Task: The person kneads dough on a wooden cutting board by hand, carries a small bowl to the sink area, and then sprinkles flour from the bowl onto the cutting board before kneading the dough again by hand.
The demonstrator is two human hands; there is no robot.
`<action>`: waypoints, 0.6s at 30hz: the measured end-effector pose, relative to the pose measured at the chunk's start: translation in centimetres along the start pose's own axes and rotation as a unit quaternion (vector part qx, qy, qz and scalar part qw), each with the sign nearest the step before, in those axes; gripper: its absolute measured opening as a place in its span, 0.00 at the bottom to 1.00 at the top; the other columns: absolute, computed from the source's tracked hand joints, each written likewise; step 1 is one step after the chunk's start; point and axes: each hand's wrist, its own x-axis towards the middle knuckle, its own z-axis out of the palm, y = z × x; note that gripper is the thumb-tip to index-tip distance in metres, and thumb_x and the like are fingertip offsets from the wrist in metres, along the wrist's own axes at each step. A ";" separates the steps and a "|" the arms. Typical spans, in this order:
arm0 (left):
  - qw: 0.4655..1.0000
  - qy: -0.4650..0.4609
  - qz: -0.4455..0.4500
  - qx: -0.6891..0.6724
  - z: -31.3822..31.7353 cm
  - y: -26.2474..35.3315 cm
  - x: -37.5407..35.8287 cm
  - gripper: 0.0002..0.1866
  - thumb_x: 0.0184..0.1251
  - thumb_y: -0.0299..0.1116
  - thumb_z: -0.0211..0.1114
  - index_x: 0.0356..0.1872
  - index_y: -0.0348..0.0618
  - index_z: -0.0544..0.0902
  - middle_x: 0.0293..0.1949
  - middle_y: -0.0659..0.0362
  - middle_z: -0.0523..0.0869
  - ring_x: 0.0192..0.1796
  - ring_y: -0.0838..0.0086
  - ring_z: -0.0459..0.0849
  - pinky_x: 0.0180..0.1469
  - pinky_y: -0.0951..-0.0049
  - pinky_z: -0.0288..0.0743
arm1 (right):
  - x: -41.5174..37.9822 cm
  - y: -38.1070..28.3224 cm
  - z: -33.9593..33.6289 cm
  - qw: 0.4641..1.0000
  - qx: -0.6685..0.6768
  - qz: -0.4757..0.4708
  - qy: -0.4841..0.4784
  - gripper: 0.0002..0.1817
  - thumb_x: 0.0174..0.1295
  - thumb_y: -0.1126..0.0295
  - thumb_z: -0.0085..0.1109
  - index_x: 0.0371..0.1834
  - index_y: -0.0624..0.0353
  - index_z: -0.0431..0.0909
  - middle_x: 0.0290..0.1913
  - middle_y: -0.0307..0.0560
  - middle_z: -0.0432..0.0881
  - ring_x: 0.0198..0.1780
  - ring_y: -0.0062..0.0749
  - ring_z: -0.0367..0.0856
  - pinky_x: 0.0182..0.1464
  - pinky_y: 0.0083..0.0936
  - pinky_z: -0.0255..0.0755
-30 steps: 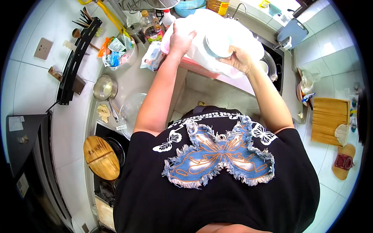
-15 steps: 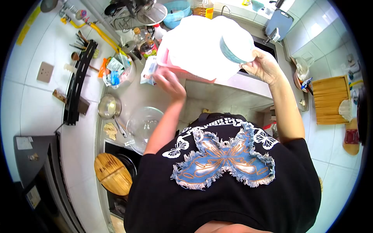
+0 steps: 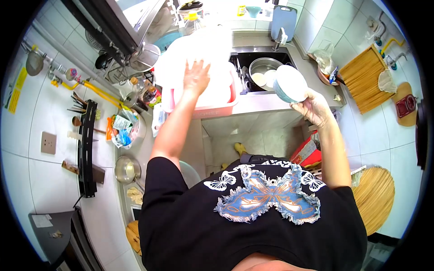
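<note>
My right hand [image 3: 313,107] grips a bowl [image 3: 291,86] by its rim, tilted, in front of the sink's right side. The bowl is teal outside and pale inside, with nothing visible in it. My left hand [image 3: 196,80], fingers spread, is over a bright white mass [image 3: 174,58] at the pink basin [image 3: 212,109]. Glare hides what the white mass is and whether my palm presses on it. The basin stands on the counter left of the sink.
In the black sink [image 3: 289,57] sits a metal pot [image 3: 266,60] with round pale things. Bottles [image 3: 149,95] and a tub of packets [image 3: 138,131] stand left. A saucepan [image 3: 124,169] lies nearer, a glass bowl [image 3: 189,174] partly behind my arm. A faucet [image 3: 279,39] rises behind the sink.
My right hand has carried the bowl rightward, away from above the basin. My left hand has gone from the basin's near left side to over the white mass, fingers now spread. The view has shifted.
</note>
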 end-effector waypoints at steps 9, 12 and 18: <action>0.905 -0.314 -0.177 -0.228 13.4 -4.3 -1.7 0.32 0.78 0.58 0.50 0.79 0.61 0.68 0.79 0.51 0.67 0.79 0.45 0.64 0.76 0.36 0.61 | 0.6 1.7 -3.7 1.000 -0.004 0.024 0.001 0.23 0.64 0.74 0.53 0.61 0.76 0.72 0.51 0.60 0.85 0.44 0.47 0.91 0.48 0.43 0.92; 0.882 -0.387 -0.189 -0.190 8.8 -1.1 -1.9 0.37 0.77 0.61 0.50 0.82 0.62 0.61 0.84 0.56 0.56 0.84 0.47 0.53 0.80 0.33 0.47 | 2.5 1.2 -4.7 0.998 -0.021 0.058 -0.025 0.22 0.64 0.75 0.52 0.60 0.75 0.72 0.50 0.60 0.85 0.45 0.48 0.91 0.47 0.44 0.92; 0.930 -0.069 -0.290 -0.216 0.5 3.7 -7.6 0.32 0.67 0.47 0.69 0.71 0.49 0.76 0.75 0.50 0.71 0.77 0.45 0.66 0.79 0.43 0.56 | 8.2 2.4 -5.6 0.979 -0.037 0.155 -0.130 0.23 0.60 0.78 0.49 0.61 0.67 0.68 0.49 0.55 0.83 0.47 0.46 0.90 0.51 0.50 0.90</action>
